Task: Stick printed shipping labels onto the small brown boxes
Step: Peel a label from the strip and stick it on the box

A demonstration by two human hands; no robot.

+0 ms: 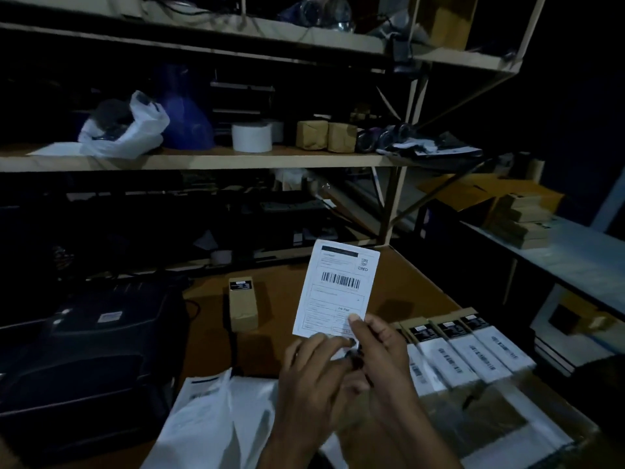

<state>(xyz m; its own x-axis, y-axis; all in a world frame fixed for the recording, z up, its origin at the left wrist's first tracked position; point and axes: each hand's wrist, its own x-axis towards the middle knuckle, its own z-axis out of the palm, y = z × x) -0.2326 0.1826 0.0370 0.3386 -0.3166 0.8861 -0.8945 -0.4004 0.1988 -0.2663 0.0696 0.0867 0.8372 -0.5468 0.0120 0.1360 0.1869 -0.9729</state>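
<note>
**Label held up over the desk**

Shelving (203, 160) fills the wall ahead of me, carrying a white plastic bag (125, 130), a white roll (252, 137) and two brown-wrapped parcels (326, 136). Below it the brown desk (406, 289) spreads under my hands, with a black printer (91, 350) at my left and loose white sheets (209, 418) lying near its front edge. At the right a row of small brown boxes (470, 350) lies side by side, each already bearing a white label. One more small brown box (242, 304) stands upright by itself between the printer and my hands, its long side bare brown.

The shipping label (338, 287) is up in the air above the desk, barcode facing me, tilted slightly to the right. My right hand (382, 353) has its grip closed on the label's lower edge, thumb on the printed face. My left hand (314, 370) curls its fingers to the label's bottom corner and pinches there; whether it has the backing or the label itself I cannot tell.
</note>
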